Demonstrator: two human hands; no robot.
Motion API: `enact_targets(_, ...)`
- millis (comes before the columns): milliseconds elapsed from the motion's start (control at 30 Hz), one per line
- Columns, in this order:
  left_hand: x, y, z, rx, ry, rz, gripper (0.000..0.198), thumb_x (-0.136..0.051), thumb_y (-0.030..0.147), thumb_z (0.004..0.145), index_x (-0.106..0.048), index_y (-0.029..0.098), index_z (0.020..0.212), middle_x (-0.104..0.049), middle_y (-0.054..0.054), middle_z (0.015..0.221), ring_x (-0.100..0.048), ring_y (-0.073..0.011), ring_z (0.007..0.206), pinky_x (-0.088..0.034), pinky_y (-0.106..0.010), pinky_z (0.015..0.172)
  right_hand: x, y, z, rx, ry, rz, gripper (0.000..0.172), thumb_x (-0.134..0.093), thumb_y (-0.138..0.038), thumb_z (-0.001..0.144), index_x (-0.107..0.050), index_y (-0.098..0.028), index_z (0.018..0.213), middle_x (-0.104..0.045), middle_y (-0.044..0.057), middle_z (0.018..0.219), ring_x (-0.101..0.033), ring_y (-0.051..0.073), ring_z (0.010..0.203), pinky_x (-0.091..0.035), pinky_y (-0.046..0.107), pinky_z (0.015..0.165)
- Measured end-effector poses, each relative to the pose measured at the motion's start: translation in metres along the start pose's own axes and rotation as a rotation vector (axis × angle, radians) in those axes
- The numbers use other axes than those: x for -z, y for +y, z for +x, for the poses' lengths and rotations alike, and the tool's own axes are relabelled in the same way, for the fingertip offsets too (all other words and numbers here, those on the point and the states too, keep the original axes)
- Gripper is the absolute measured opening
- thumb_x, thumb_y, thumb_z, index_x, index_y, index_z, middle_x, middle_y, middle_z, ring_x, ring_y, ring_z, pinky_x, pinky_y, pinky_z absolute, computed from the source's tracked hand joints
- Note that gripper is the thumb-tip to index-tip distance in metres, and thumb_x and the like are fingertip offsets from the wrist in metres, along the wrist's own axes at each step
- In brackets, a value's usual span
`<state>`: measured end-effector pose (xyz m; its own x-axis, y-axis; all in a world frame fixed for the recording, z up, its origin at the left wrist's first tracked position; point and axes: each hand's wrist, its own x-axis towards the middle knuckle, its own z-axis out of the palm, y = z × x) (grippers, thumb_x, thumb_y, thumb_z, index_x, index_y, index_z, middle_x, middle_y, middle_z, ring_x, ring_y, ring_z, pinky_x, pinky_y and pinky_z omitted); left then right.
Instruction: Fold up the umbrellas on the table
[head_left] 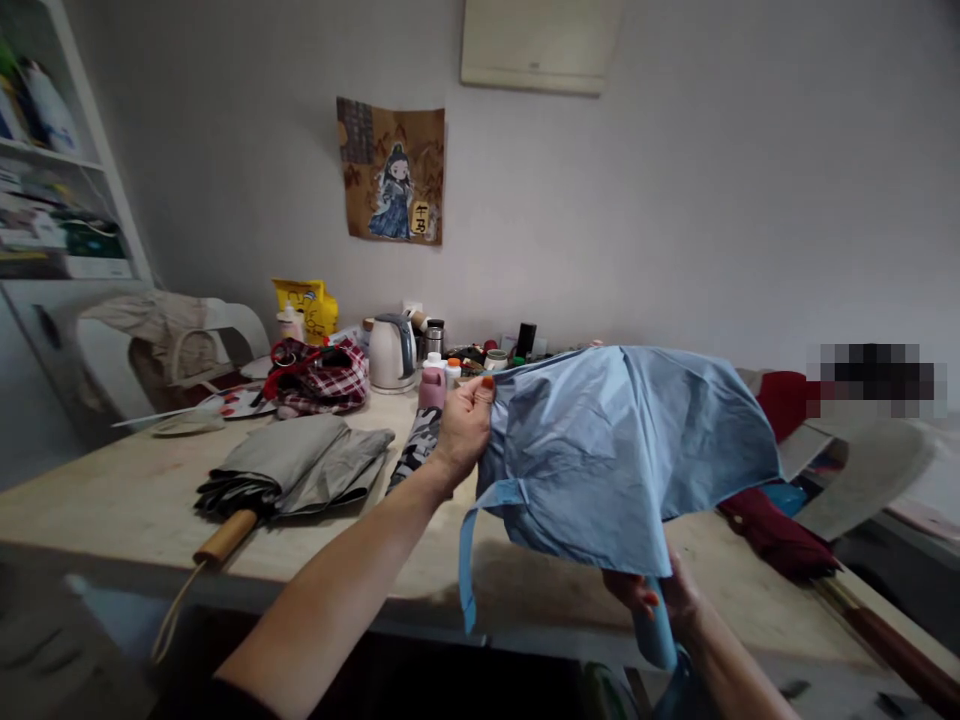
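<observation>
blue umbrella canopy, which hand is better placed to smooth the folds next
Left, probably. The left hand already pinches the blue umbrella canopy at its upper edge, while the right hand is wrapped around the handle underneath, steadying it.

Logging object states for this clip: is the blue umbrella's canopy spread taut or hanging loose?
Loose. The blue umbrella sags in folds, the left hand pinching its edge, the right hand gripping its handle.

Pale wooden table (112, 505) carries a folded grey umbrella (300, 470) with wooden handle, a red plaid bag (322, 378), a white electric kettle (391, 352), small bottles and jars behind, and a dark red umbrella (776, 530) at right.
</observation>
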<state>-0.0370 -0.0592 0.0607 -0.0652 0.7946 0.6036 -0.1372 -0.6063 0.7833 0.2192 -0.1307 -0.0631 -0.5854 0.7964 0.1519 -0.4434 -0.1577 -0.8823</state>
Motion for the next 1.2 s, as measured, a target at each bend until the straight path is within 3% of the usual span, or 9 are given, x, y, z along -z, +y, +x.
enact_targets(133, 0.023, -0.020, 0.009, -0.133, 0.247, 0.403, 0.028, -0.055, 0.039, 0.088, -0.056, 0.018, 0.069, -0.049, 0.003, 0.059, -0.047, -0.0126, 0.058, -0.036, -0.024, 0.059, -0.010, -0.005, 0.004, -0.060, 0.090, -0.006, 0.047, -0.071, -0.053, 0.073, -0.047, -0.017, 0.053, -0.033, -0.006, 0.042, -0.022, 0.005, 0.036, -0.019, 0.017, 0.034)
enact_targets(233, 0.027, -0.020, 0.001, -0.167, 0.415, 0.403, 0.020, -0.049, 0.038, 0.092, -0.058, 0.019, 0.090, -0.061, -0.001, 0.075, -0.057, -0.0151, 0.069, -0.043, -0.026, 0.068, -0.014, -0.010, 0.011, -0.059, 0.107, 0.002, 0.046, -0.069, -0.053, 0.076, -0.048, -0.017, 0.057, -0.033, -0.007, 0.044, -0.025, 0.004, 0.038, -0.025, 0.015, 0.036)
enact_targets(367, 0.009, -0.012, -0.021, -0.090, 0.169, 0.300, 0.034, -0.059, 0.050, 0.086, -0.059, 0.019, 0.100, -0.065, -0.005, 0.089, -0.060, -0.0152, 0.076, -0.045, -0.025, 0.068, -0.019, -0.017, 0.024, -0.016, 0.136, 0.042, 0.043, -0.070, -0.050, 0.078, -0.050, -0.016, 0.059, -0.035, -0.007, 0.048, -0.023, 0.003, 0.038, -0.028, 0.014, 0.036)
enact_targets(500, -0.005, -0.016, -0.017, 0.173, -0.011, 0.170, 0.039, -0.076, 0.046, 0.069, -0.061, 0.016, 0.090, -0.058, 0.002, 0.064, -0.052, -0.0115, 0.057, -0.037, -0.021, 0.053, -0.028, -0.030, 0.038, -0.021, 0.070, 0.149, 0.041, -0.073, -0.048, 0.075, -0.052, -0.015, 0.061, -0.036, -0.007, 0.050, -0.019, 0.002, 0.039, -0.028, 0.013, 0.035)
enact_targets(600, 0.001, -0.019, 0.008, 0.151, 0.033, 0.104, 0.028, -0.070, 0.041, 0.073, -0.061, 0.016, 0.079, -0.053, 0.004, 0.057, -0.044, -0.0083, 0.049, -0.031, -0.019, 0.047, -0.033, -0.042, 0.044, -0.101, 0.025, 0.241, 0.043, -0.073, -0.047, 0.076, -0.049, -0.016, 0.059, -0.032, -0.008, 0.049, -0.020, 0.003, 0.040, -0.031, 0.012, 0.035)
enact_targets(733, 0.013, -0.017, 0.028, -0.006, 0.107, 0.262, 0.015, -0.067, 0.029, 0.076, -0.062, 0.016, 0.080, -0.063, 0.000, 0.068, -0.057, -0.0113, 0.060, -0.043, -0.021, 0.059, -0.037, -0.056, 0.048, -0.172, -0.003, 0.336, 0.042, -0.070, -0.043, 0.078, -0.042, -0.019, 0.058, -0.027, -0.009, 0.046, -0.020, 0.004, 0.040, -0.034, 0.010, 0.037)
enact_targets(1033, 0.000, 0.019, -0.018, -0.586, 0.241, 0.635, 0.013, -0.058, 0.028, 0.087, -0.061, 0.017, 0.094, -0.062, -0.008, 0.093, -0.059, -0.0186, 0.084, -0.051, -0.033, 0.079, -0.050, -0.088, 0.065, -0.123, 0.003, 0.333, 0.041, -0.068, -0.038, 0.079, -0.036, -0.020, 0.060, -0.028, -0.009, 0.047, -0.027, 0.003, 0.040, -0.036, 0.009, 0.038)
enact_targets(1100, -0.003, 0.034, -0.020, -0.559, 0.219, 0.569, 0.017, -0.059, 0.032, 0.087, -0.061, 0.017, 0.096, -0.063, -0.008, 0.095, -0.059, -0.0185, 0.085, -0.051, -0.033, 0.080, -0.054, -0.090, 0.069, -0.111, 0.032, 0.266, 0.039, -0.069, -0.038, 0.077, -0.038, -0.020, 0.060, -0.032, -0.009, 0.047, -0.028, 0.004, 0.040, -0.036, 0.010, 0.037)
enact_targets(1200, -0.008, 0.047, -0.014, -0.317, 0.131, 0.302, 0.028, -0.060, 0.041, 0.088, -0.062, 0.016, 0.100, -0.065, -0.009, 0.094, -0.061, -0.0171, 0.083, -0.051, -0.031, 0.077, -0.063, -0.085, 0.075, -0.085, 0.106, 0.144, 0.036, -0.071, -0.036, 0.076, -0.042, -0.020, 0.062, -0.039, -0.007, 0.049, -0.031, 0.004, 0.040, -0.035, 0.012, 0.035)
